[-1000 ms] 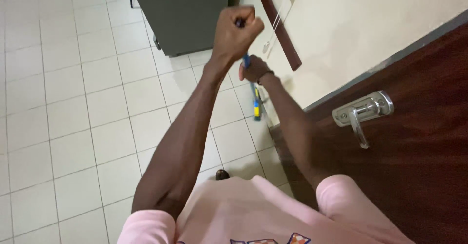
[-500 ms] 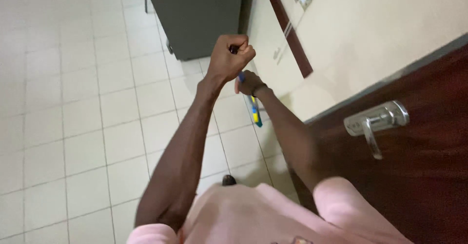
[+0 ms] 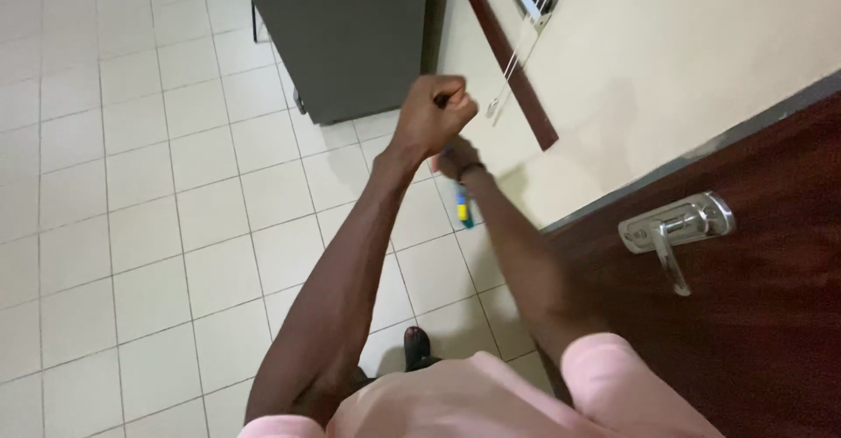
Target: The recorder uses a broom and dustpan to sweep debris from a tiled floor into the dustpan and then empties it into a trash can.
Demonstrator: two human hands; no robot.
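My left hand (image 3: 434,114) is a closed fist around the top of a thin stick-like handle, held out in front of me above the tiled floor. Just below and behind it, my right hand (image 3: 455,159) grips the same handle lower down. The blue and yellow lower part of the handle (image 3: 462,206) shows under my right wrist, pointing at the floor by the wall. Whatever sits at the handle's lower end is hidden by my arm.
A dark brown door (image 3: 753,298) with a silver lever handle (image 3: 674,228) stands at my right. A grey cabinet (image 3: 337,31) is ahead against the cream wall (image 3: 666,61). A dark wood strip (image 3: 508,57) and white cords (image 3: 517,61) hang on that wall. My shoe (image 3: 416,346) shows below.
The view shifted and my two hands stayed on the handle, drawing closer together; less of the blue and yellow part shows now than a second ago.
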